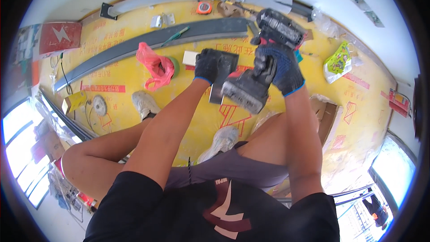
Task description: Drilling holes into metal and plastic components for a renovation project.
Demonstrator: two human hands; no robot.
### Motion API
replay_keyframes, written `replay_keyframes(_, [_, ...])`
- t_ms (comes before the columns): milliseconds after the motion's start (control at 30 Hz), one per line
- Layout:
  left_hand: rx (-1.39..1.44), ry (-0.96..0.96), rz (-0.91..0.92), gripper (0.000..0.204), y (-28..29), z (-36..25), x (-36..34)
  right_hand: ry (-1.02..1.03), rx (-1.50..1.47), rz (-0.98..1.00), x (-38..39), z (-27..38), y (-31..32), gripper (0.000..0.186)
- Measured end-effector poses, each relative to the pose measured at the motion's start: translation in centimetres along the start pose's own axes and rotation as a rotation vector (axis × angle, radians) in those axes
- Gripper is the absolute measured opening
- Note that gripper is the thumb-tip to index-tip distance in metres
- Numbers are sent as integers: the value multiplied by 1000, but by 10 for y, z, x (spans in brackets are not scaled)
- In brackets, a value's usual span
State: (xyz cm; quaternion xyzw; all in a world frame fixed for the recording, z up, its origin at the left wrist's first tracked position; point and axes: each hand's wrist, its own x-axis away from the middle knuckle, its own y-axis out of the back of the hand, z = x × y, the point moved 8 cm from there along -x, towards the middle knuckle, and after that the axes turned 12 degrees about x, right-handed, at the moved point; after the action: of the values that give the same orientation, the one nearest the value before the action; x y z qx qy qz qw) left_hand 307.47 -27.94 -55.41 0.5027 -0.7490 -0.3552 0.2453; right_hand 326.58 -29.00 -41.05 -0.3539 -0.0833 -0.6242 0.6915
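My right hand [283,69], in a dark glove with a blue cuff, is wrapped round the handle of a cordless drill [280,29]. The drill's head points up and away, and its thick battery [244,92] faces me. To its left, my left hand [206,66], gloved alike, is closed on a dark grey metal piece [227,65] with flat faces. The fist covers part of that piece. A small pale block [190,58] lies just left of the fist. Beside it stands a pink plastic bag [152,65] against a green round container [174,67].
A long dark grey rail [134,47] curves across the yellow floor covering [179,107], with a green-handled screwdriver [176,36] on it. Farther back are an orange tape measure [204,7] and metal brackets [162,20]. A cardboard box [329,123] stands by my right knee.
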Motion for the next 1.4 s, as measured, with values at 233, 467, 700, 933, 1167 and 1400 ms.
replay_keyframes(233, [-53, 8, 0, 17, 7, 3, 1, -89, -498, 565, 11, 3, -53, 25])
replay_keyframes(467, [-45, 23, -9, 15, 7, 3, 1, -56, -538, 589, 19, 5, -65, 21])
replay_keyframes(700, [-52, 45, 16, 22, 4, 3, -1, -44, -367, 488, 15, 1, -61, 21])
replay_keyframes(933, [-94, 40, 13, 19, 6, 2, 2, -122, -443, 505, 14, -11, -65, 36])
replay_keyframes(1167, [-76, 31, 53, 18, 1, 7, -4, 63, 238, 190, -5, -13, -21, 31])
replay_keyframes(1400, [-52, 74, 56, 17, 4, 12, -2, -70, -437, 466, 20, 4, -58, 23])
